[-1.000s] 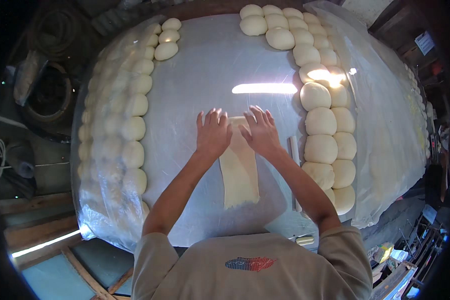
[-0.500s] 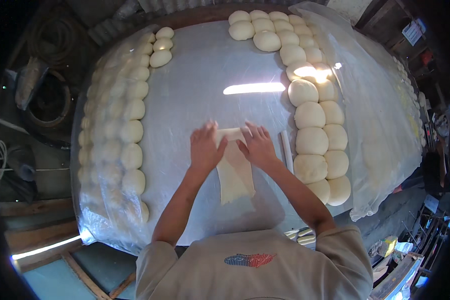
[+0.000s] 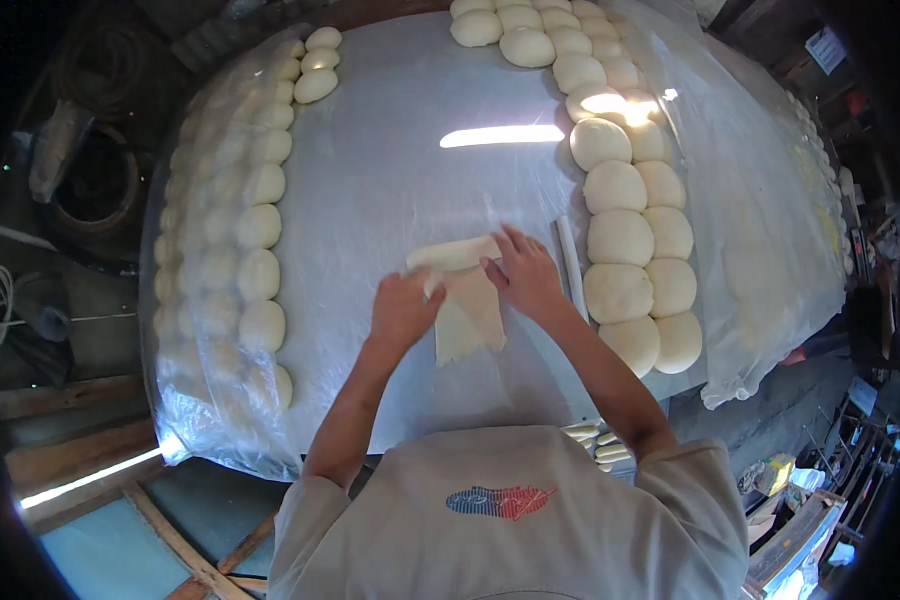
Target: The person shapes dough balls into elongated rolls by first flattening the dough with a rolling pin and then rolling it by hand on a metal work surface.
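While left hand [image 3: 403, 308] and right hand [image 3: 527, 275], fingers [image 3: 519, 242] spread, touch dough [image 3: 470, 322], a rod [image 3: 571, 268] lies beside dough balls [image 3: 620, 237].

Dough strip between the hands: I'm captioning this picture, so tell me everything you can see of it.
The dough is pale cream, soft-looking and mostly smooth. Its far end forms a thick roll, wider than the flat part and slanting away toward the right. The flat part runs toward the person and ends in a ragged edge. It lies on the table. The right hand touches the roll's right end; the left hand is at the left edge, contact unclear.
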The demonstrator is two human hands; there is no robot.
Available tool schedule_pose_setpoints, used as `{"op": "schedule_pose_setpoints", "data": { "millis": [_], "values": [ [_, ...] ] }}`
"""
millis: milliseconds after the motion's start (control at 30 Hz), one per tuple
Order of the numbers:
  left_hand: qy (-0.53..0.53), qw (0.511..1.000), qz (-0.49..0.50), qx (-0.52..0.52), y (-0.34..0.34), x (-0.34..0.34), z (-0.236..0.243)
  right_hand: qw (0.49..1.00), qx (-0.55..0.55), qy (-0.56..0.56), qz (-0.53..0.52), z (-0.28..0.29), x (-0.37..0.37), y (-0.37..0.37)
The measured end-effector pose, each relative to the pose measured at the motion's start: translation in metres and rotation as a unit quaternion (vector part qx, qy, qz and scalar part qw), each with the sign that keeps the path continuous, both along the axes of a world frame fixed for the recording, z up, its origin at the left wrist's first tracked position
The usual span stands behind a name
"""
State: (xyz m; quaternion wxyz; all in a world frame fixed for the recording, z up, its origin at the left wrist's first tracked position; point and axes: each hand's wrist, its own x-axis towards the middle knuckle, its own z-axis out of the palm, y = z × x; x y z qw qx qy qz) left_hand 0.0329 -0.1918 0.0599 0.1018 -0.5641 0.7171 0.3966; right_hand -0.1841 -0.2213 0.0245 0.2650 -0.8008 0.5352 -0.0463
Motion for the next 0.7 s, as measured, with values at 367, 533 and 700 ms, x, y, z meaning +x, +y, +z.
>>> {"op": "schedule_pose_setpoints", "data": {
  "millis": [367,533,700],
  "values": [
    [-0.132,0.964,-0.048,-0.227,0.095,-0.011,-0.05,0.99,-0.125,0.031,0.055,-0.049,-0.021,0.088],
    [-0.05,0.996,0.015,-0.07,0.05,0.002,-0.004,0.987,-0.144,-0.058,-0.029,-0.001,-0.018,0.048],
    [-0.043,0.942,0.088,-0.322,0.112,-0.02,-0.09,0.981,-0.188,-0.055,0.014,-0.049,-0.014,0.101]
  ]
}}
